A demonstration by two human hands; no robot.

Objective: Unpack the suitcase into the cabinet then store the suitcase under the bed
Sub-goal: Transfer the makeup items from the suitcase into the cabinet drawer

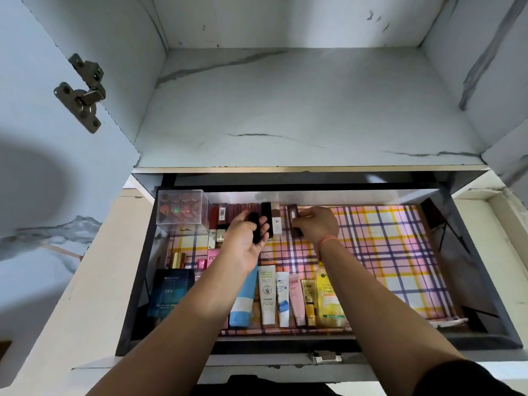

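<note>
Forearms reach forward over a dark pulled-out drawer [480, 267] of a pale marble-patterned cabinet [285, 21]. A small metal latch [324, 357] sits on the drawer's front edge, nearest the viewer. A pink, yellow and purple checked liner [385, 252] covers the drawer floor.

Along the drawer's front lies a row of toiletries. From the left corner these are a dark blue cologne box [167, 292], a blue and white tube [243, 304], a white tube [267, 295], smaller tubes and a yellow bottle [328, 298].

Above the drawer's middle, the left hand [245, 244] is turned palm up. Its fingers curl round a short black tube [255, 227]. Just beside it, towards the drawer's right, the right hand [317, 225] has an orange band [327, 240] on its wrist. This hand pinches a dark brown tube [294, 220] in its fingertips at the drawer's back. The two hands are close but not touching.

In the drawer's back left corner stands a clear plastic box of round pots [181, 207]. A row of dark red lipsticks [237, 208] lines the back wall beside it.

Beyond and above the drawer is a bare marble-patterned shelf [300, 110]. To the drawer's left, a metal hinge [83, 90] is fixed to an open door [43, 181].
</note>
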